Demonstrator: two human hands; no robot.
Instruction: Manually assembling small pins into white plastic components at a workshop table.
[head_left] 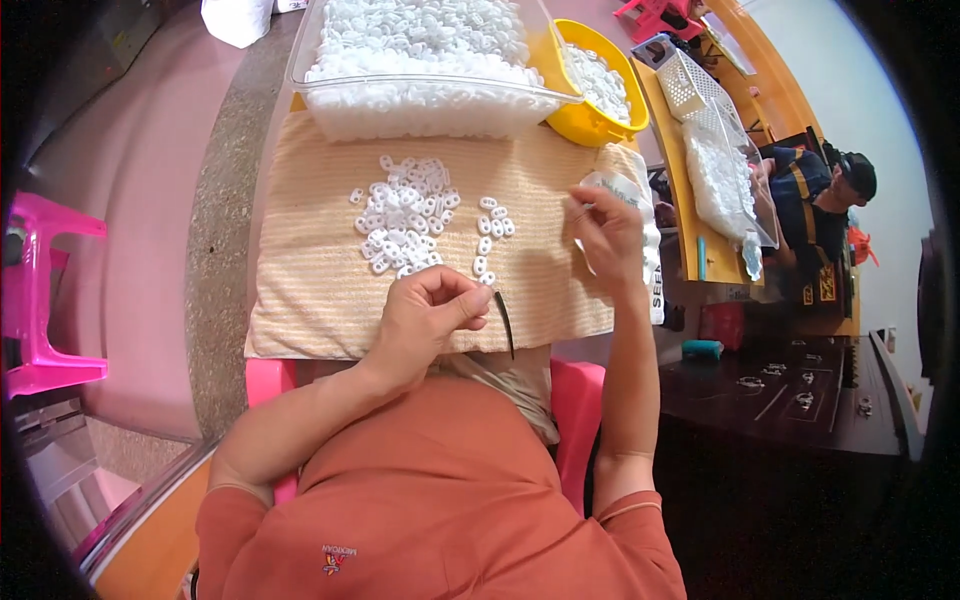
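My left hand (430, 318) is above the near edge of the towel, thumb and forefinger closed in a pinch on a small white piece that mostly hides between them. A thin black strip (505, 325) lies by its fingertips. Just beyond, small white two-holed plastic pieces (485, 245) form a short column, with a few more beside it. To the left spreads a loose pile of the same pieces (400, 210). My right hand (608, 240) is raised at the towel's right side, fingers curled together; what they hold is hard to make out. Behind it lies a clear plastic bag (615, 185).
A clear bin (435, 90) full of white pieces stands at the towel's (310, 300) far edge, beside a yellow basin (590, 125) with more. A pink stool (45, 290) stands left. At right, a person (815, 205) sits by another table with a white basket (695, 85).
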